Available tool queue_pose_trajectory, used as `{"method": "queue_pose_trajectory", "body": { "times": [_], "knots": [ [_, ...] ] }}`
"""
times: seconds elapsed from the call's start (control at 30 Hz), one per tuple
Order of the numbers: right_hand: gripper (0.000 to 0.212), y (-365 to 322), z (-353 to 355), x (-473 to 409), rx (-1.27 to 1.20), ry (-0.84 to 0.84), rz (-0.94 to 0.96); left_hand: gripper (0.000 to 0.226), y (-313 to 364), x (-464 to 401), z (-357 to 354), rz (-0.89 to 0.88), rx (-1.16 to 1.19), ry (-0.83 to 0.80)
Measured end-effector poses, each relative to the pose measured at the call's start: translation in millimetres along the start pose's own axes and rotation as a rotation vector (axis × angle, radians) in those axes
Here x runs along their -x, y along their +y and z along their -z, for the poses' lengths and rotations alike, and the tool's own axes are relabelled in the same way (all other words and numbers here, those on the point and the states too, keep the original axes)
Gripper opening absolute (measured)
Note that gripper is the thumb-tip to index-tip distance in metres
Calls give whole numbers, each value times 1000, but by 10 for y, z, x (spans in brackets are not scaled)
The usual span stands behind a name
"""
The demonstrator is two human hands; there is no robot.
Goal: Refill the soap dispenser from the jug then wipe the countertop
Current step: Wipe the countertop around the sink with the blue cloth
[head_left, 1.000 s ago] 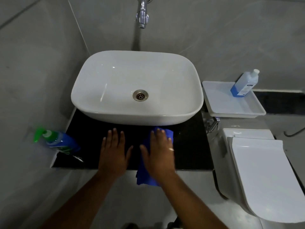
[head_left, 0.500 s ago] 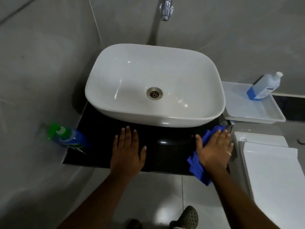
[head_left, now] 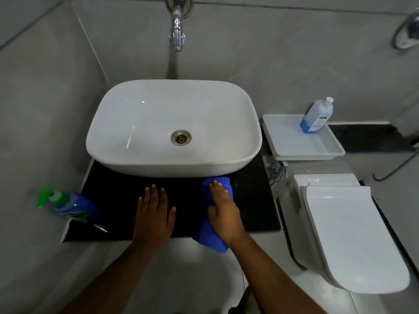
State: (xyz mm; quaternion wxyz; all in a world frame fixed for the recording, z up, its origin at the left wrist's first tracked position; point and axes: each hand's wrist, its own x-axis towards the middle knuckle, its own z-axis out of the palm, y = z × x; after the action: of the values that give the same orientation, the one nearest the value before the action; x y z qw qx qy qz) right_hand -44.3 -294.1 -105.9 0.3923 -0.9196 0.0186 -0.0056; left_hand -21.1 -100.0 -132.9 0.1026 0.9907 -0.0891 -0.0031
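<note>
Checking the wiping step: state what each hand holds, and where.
Right hand presses the cloth's middle on the countertop. Left hand lies flat, holding nothing.

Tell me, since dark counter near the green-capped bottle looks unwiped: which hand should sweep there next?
Probably the right hand: it already presses the blue cloth on the countertop. The left hand lies flat, clothless, bracing beside it.

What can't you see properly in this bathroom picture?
- Blue cloth: its middle is hidden under the right hand, head view.
- Counter at the back: covered by the sink.
- Label on the tray's bottle: too small to read.
- Green-capped bottle: blurred.
- Tap: top cut off by the picture edge.
</note>
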Motion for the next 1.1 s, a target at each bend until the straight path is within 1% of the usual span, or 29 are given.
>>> {"method": "queue_pose_trajectory", "body": {
  "times": [0.07, 0.1, 0.17, 0.27, 0.33, 0.4, 0.5, 0.6, 0.7, 0.77, 0.87, 0.93, 1.0, 1.1],
  "knots": [
    [57, 106, 263, 61, -283, 136, -107, 62, 199, 41, -32, -119, 33, 24],
    [55, 181, 410, 95, -384, 207, -164, 60, 335, 65, -69, -201, 42, 25],
    [52, 403, 773, 133, -504, 317, -257, 58, 716, 31, -147, -360, 57, 0],
    [51, 791, 1362, 83, -482, 432, -291, 58, 1382, -235, -299, -490, 59, -38],
    [51, 1092, 1749, -50, -428, 486, -289, 60, 1858, -534, -415, -517, 62, -68],
    [49, 1415, 2086, -265, -376, 499, -324, 64, 2280, -897, -522, -502, 57, -124],
    [49, 1804, 2423, -671, -269, 456, -321, 71, 2643, -1384, -639, -402, -19, -193],
    [49, 2077, 2597, -1210, -109, 359, -221, 74, 2686, -1588, -733, -352, -97, -168],
    [46, 2365, 2643, -1903, 40, 201, -86, 76, 2659, -1605, -746, -348, -100, -128],
    [47, 2532, 2564, -2338, 123, 100, -56, 74, 2664, -1586, -711, -352, -107, -107],
    [56, 2793, 2246, -2822, 223, -16, -87, 72, 2665, -1587, -720, -348, -85, -133],
    [61, 2959, 1948, -2959, 360, -122, -114, 71, 2658, -1581, -714, -343, -49, -101],
    [64, 3093, 1687, -2998, 476, -194, -169, 69, 2662, -1576, -727, -342, -27, -72],
    [67, 3226, 1494, -3011, 512, -221, -214, 69, 2665, -1583, -746, -340, 6, -33]
  ]
}}
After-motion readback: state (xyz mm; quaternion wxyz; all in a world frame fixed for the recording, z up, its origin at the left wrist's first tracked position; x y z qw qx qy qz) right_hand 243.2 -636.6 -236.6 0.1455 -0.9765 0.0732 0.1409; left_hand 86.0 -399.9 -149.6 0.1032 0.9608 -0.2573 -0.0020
